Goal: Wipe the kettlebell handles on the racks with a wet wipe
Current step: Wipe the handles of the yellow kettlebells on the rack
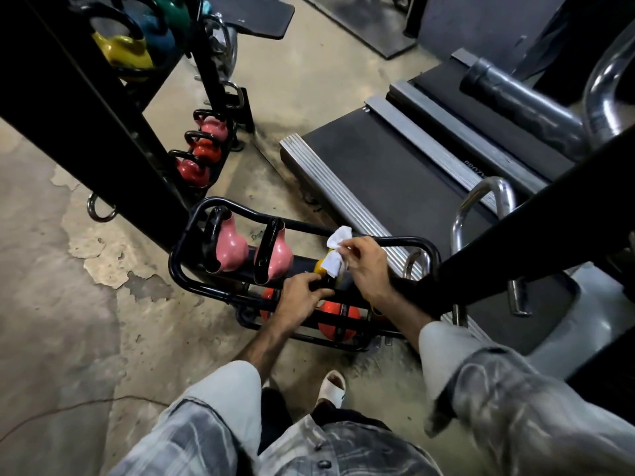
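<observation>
Low on the gym floor's black rack (192,286), the right hand (366,266) pinches the white wet wipe (335,254) over the yellow kettlebell (320,266), whose handle (321,286) the nearer left hand (302,298) grips just below.

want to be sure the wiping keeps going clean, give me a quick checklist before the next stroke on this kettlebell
1. Wet wipe held in right hand: ok.
2. Left hand steadying the yellow kettlebell at its handle: ok.
3. Wipe touching the handle: cannot tell, hands hide it.
4. Two pink kettlebells seated upright on the rack: ok.
5. Wipe still moist: cannot tell.
</observation>
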`<state>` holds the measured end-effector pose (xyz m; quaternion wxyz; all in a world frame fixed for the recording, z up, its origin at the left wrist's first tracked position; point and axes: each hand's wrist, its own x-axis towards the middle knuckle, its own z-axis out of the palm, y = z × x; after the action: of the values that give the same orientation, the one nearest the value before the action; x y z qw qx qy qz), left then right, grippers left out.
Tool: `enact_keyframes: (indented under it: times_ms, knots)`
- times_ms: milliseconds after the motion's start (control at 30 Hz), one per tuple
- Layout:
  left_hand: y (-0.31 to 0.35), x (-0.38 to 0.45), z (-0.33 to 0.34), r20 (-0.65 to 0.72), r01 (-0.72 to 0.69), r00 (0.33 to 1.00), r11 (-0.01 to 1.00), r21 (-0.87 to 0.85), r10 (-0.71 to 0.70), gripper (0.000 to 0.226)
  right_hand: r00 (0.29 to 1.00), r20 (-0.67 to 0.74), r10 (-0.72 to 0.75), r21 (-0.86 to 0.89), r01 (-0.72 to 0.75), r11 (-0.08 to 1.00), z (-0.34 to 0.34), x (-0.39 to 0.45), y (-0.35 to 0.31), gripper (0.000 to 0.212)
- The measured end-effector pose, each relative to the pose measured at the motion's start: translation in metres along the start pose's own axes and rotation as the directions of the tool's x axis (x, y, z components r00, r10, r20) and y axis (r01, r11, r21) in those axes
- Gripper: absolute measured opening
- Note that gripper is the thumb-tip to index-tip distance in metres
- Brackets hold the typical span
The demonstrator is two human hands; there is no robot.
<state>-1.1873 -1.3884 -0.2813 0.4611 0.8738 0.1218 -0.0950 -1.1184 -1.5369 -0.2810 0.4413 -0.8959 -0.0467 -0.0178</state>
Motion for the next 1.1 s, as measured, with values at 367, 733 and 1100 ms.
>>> enact_keyframes:
  times_ms: [367, 733, 1100]
  knots:
    - [0.028, 0.027, -0.002, 0.034, -0.014, 0.999, 0.992, -0.126, 0.019, 0.054, 0.791, -0.053, 0.609, 0.354, -0.555, 0.752, 0.012, -0.005, -0.019, 0.014]
    - [0.016, 0.031, -0.006, 0.146, 0.021, 0.989, 0.976, -0.216, 0.010, 0.073, 0.811, 0.019, 0.585, 0.275, -0.567, 0.777, 0.007, 0.014, -0.030, 0.021]
    - [0.013, 0.031, -0.001, 0.146, 0.106, 0.986, 0.971, -0.214, -0.075, 0.077, 0.917, 0.058, 0.395, 0.141, -0.399, 0.906, -0.001, 0.019, -0.027, 0.013]
